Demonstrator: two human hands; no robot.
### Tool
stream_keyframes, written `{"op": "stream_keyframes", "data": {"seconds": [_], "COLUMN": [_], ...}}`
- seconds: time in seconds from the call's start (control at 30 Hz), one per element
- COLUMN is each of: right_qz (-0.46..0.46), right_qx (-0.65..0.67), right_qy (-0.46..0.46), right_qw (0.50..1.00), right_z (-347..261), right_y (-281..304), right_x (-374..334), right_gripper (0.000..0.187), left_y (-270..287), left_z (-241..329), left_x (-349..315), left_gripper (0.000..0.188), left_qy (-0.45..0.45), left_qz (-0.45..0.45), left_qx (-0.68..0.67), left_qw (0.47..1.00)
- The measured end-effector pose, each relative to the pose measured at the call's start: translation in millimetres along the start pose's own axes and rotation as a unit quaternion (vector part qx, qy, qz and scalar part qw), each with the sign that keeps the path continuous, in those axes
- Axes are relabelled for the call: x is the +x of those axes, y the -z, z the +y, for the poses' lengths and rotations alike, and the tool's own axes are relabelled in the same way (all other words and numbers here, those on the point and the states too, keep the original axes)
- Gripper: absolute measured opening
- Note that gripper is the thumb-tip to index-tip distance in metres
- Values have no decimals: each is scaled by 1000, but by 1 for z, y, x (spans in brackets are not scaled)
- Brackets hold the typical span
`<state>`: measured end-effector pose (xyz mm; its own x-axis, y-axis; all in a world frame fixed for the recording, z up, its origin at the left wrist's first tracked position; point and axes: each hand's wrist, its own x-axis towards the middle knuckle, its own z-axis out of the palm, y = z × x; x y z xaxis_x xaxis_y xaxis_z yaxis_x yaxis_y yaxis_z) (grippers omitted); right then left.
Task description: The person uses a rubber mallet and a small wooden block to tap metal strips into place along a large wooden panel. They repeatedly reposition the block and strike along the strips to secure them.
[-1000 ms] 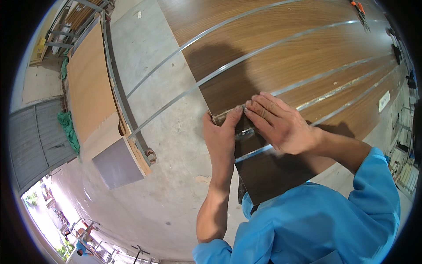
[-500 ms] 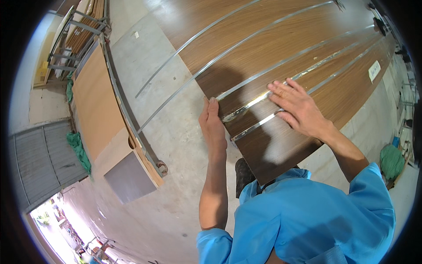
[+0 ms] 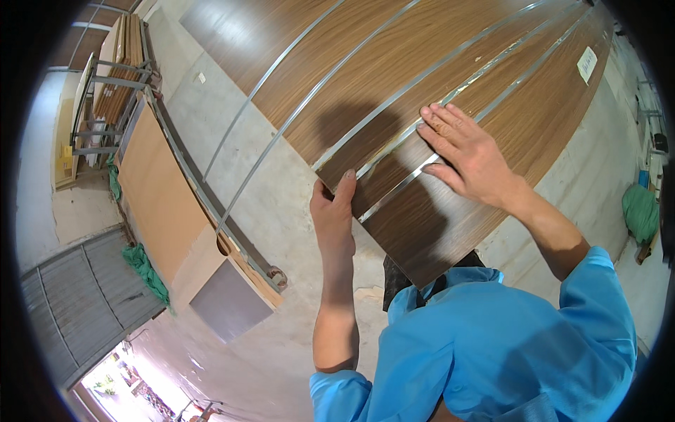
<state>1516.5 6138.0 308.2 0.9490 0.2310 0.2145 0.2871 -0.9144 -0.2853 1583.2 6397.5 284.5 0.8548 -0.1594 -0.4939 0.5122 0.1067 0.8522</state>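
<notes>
A large brown wood-grain panel stretches from my body to the far right, with several long silver strips running along it. My left hand grips the panel's left end edge, thumb on top beside one strip's end; its other fingers are partly hidden. My right hand lies on the panel with its fingers stretched out. Its fingertips touch a shinier strip, and its thumb is near the strip closest to me. Two strips farther left stick out past the panel's end over the floor.
A long board-topped bench stands at left, with a grey sheet at its near end. Behind it, a metal rack holds upright boards. Green cloth hangs beside the bench. A white label sits on the panel; a green bundle is at right.
My left hand has shifted slightly along the panel's end edge toward me, its thumb now by the shinier strip's end. My right hand stays on the panel. The whole view has turned a little.
</notes>
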Motion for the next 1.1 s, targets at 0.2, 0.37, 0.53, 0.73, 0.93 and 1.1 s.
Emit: {"op": "stream_keyframes", "data": {"seconds": [0.2, 0.37, 0.53, 0.73, 0.93, 1.1], "right_qz": [59, 62, 75, 94, 22, 12], "right_qx": [4, 28, 73, 49, 134, -1], "right_qy": [-53, -25, -64, -26, -18, 25], "right_qw": [997, 997, 992, 994, 991, 1000], "right_z": [-22, -27, -37, -44, -47, 30], "right_y": [-10, -17, -25, -29, -32, 7], "right_x": [13, 19, 24, 27, 25, -12], "right_gripper": [51, 48, 41, 34, 38, 48], "left_y": [-19, -22, -21, -21, -12, 26], "left_z": [3, 5, 5, 0, -5, 20], "left_x": [-1, -4, -1, -1, 0, 1], "left_gripper": [56, 59, 53, 55, 55, 45], "left_qy": [-7, 11, 12, -3, -38, -76], "left_qz": [2, 17, 10, 7, 6, 67], "left_qx": [-21, -25, -44, -42, 48, 192], "left_qw": [1000, 999, 999, 999, 998, 976]}}
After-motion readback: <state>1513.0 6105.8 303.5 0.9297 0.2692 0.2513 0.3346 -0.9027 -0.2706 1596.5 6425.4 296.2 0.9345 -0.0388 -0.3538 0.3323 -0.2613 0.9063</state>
